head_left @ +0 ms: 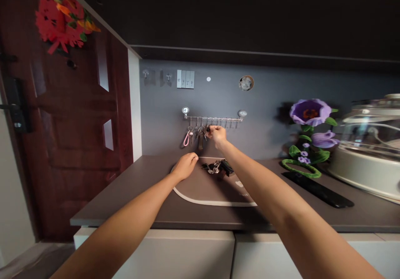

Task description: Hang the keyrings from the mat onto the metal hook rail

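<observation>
My right hand (218, 135) is up at a clear hook rail (215, 119) on the grey wall, its fingers pinched on a small bunch of keys (208, 129) just below the hooks. Left of it hang more keys with a dark fob (201, 139), and a bunch with a pink strap (186, 139). Lower down, my left hand (186, 164) is closed over the back left of a brown mat (200, 189); whether it holds anything is hidden. On the mat lie loose keys with a black fob (227, 167), between my arms.
To the right stand a purple knitted flower (311, 112) and a white appliance with a clear lid (362, 158). A black phone-like slab (318, 188) lies in front of them. A dark shelf (234, 24) overhangs the counter (125, 199); a red-brown door (81, 145) is at left.
</observation>
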Demonstrator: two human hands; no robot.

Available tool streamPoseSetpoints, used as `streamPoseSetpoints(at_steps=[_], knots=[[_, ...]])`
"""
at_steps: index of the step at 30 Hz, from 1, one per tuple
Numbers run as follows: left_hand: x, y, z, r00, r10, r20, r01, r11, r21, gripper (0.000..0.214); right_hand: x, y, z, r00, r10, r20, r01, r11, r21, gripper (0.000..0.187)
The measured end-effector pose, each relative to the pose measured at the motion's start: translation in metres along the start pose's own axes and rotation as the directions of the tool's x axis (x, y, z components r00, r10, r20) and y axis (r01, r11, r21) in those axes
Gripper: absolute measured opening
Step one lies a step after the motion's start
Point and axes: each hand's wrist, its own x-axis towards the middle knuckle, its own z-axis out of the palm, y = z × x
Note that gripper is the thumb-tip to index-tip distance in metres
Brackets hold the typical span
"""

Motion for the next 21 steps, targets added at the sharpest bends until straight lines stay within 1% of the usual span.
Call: streamPoseSetpoints(at_steps=[6, 11, 16, 21], knots=[[0.001, -0.002, 0.000, 1.000, -0.002, 0.001, 0.002, 1.000, -0.006, 0.024, 0.012, -0.001, 0.008, 0.998, 0.024, -0.060, -0.025, 0.999, -0.020, 0.017], [0.001, -0.001, -0.001, 1.000, -0.008, 0.011, 0.008, 1.000, 0.001, 0.024, 0.020, 0.000, 0.009, 0.994, 0.067, -0.086, -0.069, 0.997, -0.021, 0.014], [0.001, 0.000, -0.002, 1.000, -0.015, 0.015, 0.015, 1.000, 0.009, 0.024, 0.022, 0.004, 0.007, 0.993, 0.075, -0.088, -0.077, 0.997, -0.021, 0.012], [0.001, -0.003, -0.001, 1.000, -0.006, 0.012, 0.006, 1.000, 0.015, 0.024, 0.019, 0.008, 0.004, 0.991, 0.102, -0.084, -0.104, 0.994, -0.024, 0.011]])
